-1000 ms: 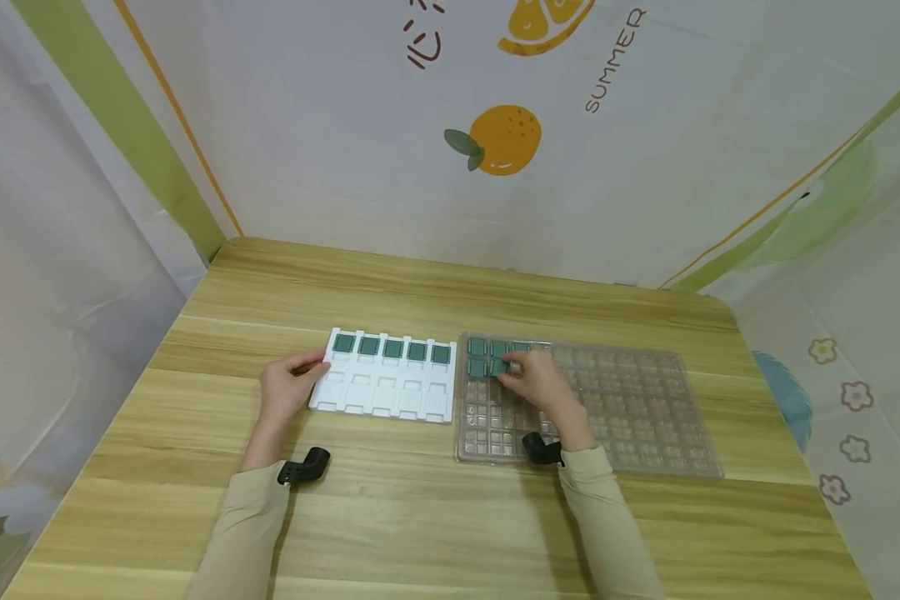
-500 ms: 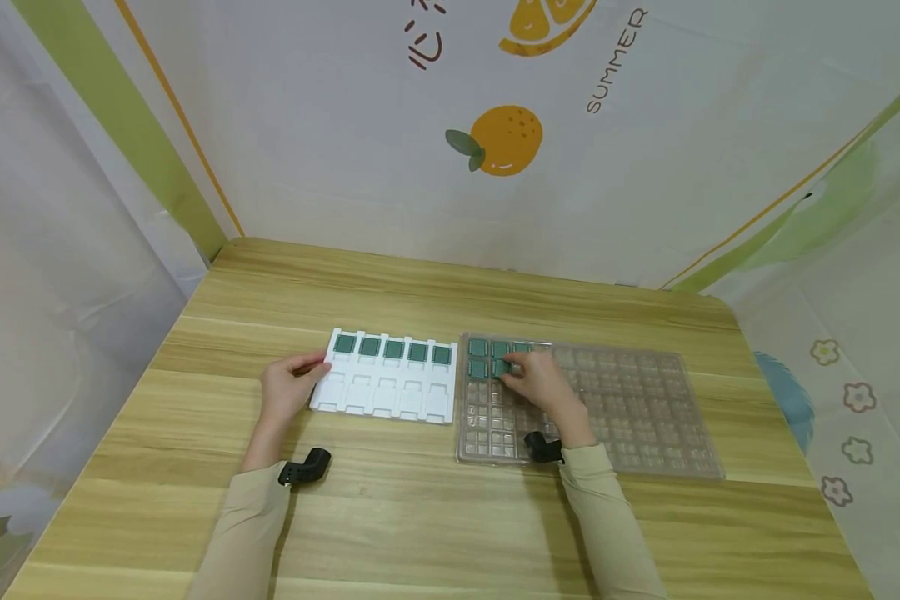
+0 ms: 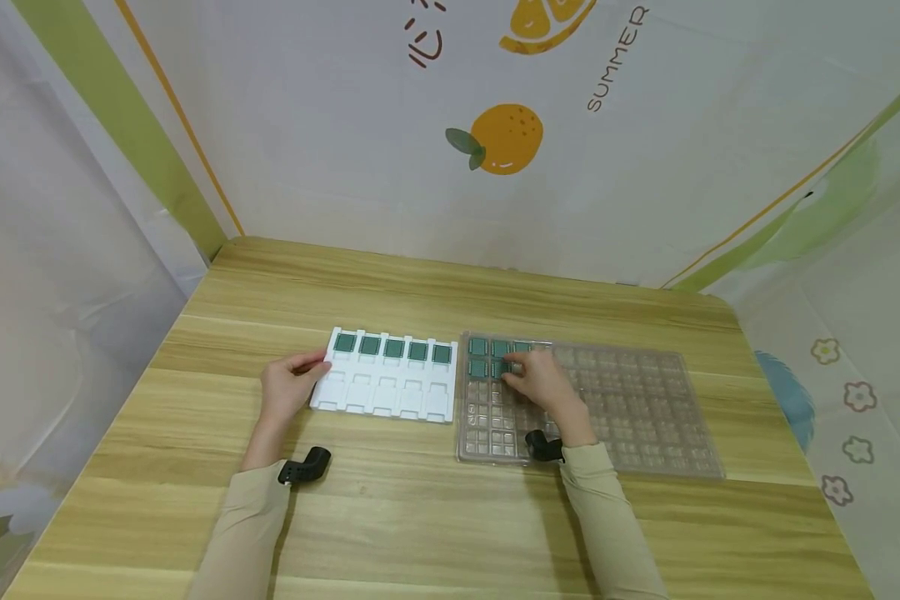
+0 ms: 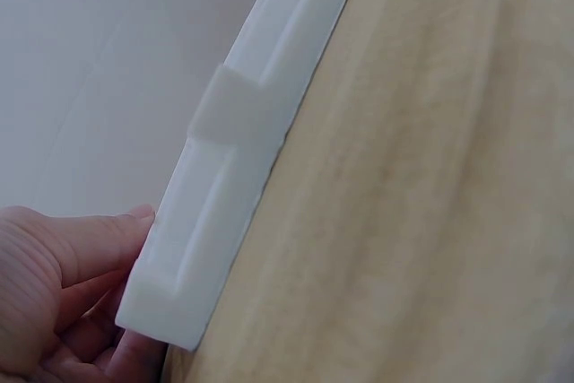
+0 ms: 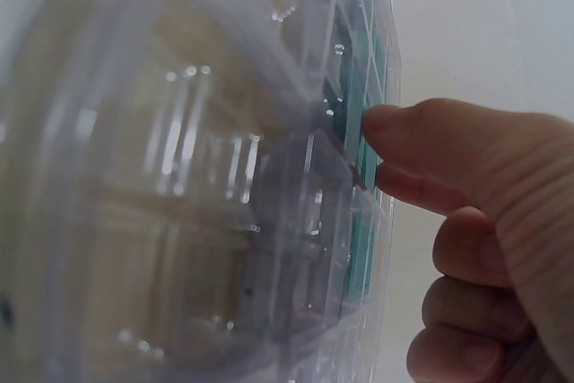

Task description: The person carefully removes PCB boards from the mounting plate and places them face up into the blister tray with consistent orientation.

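Note:
My left hand grips the left edge of a white plastic tray, thumb on the rim in the left wrist view. A row of green square chips fills the tray's far pockets; its near pockets hold none. To the right lies a clear plastic tray with many small pockets. My right hand pinches a green chip at the second pocket of its second row, thumb and forefinger on it. Several more green chips sit in the far left pockets. The fingers partly hide the pinched chip.
Both trays lie side by side on a wooden table, a narrow gap between them. A printed curtain hangs behind the table and along its sides. Black wrist camera mounts sit on both wrists.
The chip at the right hand was tilted a second ago and now lies flatter in its pocket. The left hand and both trays have stayed in place.

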A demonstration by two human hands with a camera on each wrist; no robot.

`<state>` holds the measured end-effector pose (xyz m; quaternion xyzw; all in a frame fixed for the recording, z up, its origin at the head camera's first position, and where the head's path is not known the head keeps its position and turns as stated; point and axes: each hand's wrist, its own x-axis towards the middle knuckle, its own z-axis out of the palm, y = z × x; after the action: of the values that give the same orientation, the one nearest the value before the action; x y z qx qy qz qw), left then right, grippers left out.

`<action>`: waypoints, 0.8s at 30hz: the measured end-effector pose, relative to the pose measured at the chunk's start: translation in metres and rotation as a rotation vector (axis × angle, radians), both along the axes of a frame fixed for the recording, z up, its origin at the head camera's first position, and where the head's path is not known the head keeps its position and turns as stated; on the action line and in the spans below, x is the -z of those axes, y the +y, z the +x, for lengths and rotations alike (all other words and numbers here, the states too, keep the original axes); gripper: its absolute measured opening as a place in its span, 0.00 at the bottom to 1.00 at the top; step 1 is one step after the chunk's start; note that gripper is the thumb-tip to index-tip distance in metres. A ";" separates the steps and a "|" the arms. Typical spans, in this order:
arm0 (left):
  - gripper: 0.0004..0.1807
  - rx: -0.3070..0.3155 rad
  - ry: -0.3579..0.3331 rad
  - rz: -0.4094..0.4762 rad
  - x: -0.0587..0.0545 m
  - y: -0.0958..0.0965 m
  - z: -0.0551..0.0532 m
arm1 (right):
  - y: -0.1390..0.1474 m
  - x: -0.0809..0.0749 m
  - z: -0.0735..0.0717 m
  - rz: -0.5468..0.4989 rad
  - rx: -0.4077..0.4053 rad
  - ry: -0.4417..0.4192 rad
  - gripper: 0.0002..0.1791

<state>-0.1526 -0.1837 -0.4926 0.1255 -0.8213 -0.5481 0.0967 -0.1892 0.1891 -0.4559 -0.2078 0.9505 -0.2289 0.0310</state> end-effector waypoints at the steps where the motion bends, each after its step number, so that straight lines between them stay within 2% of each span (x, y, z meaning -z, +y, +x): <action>1: 0.12 0.000 -0.004 -0.001 0.000 0.000 0.000 | 0.000 0.000 0.000 0.001 -0.002 -0.002 0.17; 5: 0.12 -0.002 -0.017 0.006 0.000 0.000 0.000 | 0.000 0.000 -0.001 -0.009 -0.003 -0.003 0.16; 14: 0.12 0.002 -0.018 0.012 -0.003 0.000 0.001 | -0.008 -0.002 -0.004 -0.017 -0.012 0.080 0.15; 24: 0.13 0.005 -0.021 0.001 -0.002 0.000 0.001 | -0.025 -0.007 -0.009 -0.042 -0.032 0.088 0.17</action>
<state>-0.1517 -0.1837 -0.4901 0.1293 -0.8224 -0.5472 0.0865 -0.1985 0.1638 -0.4490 -0.2335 0.9424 -0.2391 -0.0115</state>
